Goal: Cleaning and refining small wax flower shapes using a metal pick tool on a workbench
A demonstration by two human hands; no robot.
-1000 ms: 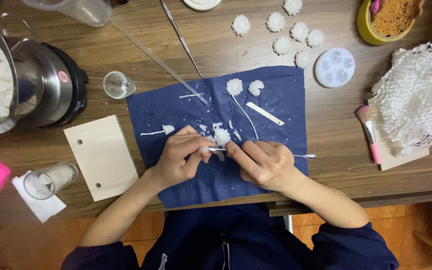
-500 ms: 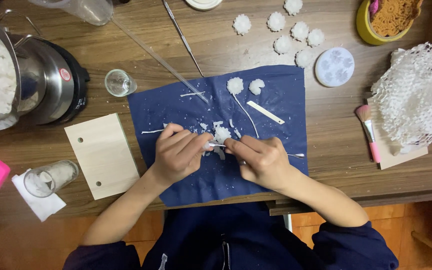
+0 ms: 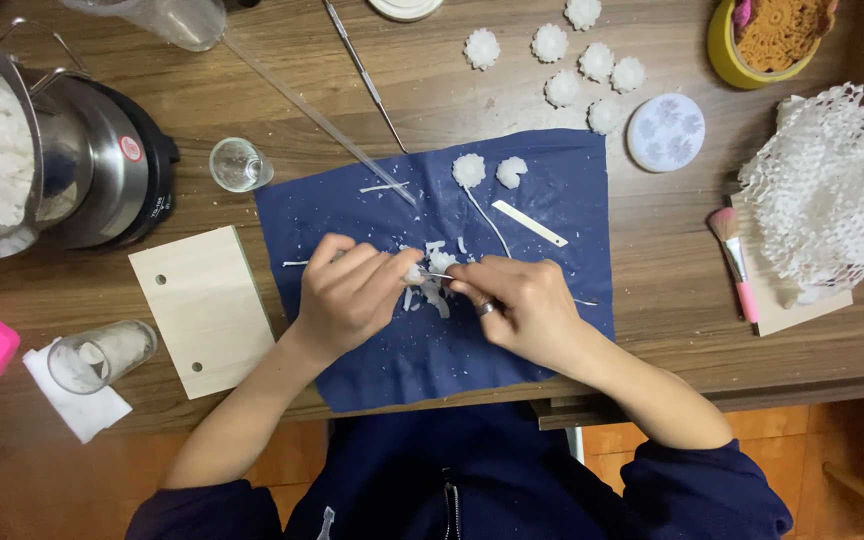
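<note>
At the centre of the frame the left hand (image 3: 349, 290) and right hand (image 3: 517, 308) meet over a dark blue cloth (image 3: 552, 200); the left pinches a small white wax flower (image 3: 415, 272), and the right, fingers curled, grips a thin metal tool (image 3: 584, 301) whose tip touches that flower. White shavings (image 3: 432, 295) lie scattered just below.

Counted: two more white flowers (image 3: 469, 170) on the cloth above the hands, one with a long stem, and six loose ones (image 3: 550, 43) at the upper middle of the frame – beside them one round pale mould (image 3: 666, 132). Two small glasses, one upright (image 3: 240, 164) at left of the cloth, one on its side (image 3: 102, 356) on a white tissue at lower left. One pale wooden board (image 3: 202, 305) with two holes, one pink brush (image 3: 735, 262), one heap of white netting (image 3: 827, 195) at right, one steel pot (image 3: 12, 150) of white flakes at upper left, one yellow tub (image 3: 742, 50) at upper right.

All rests on a brown wooden table (image 3: 452, 90); an orange-brown floor (image 3: 832, 470) shows along the bottom edge
</note>
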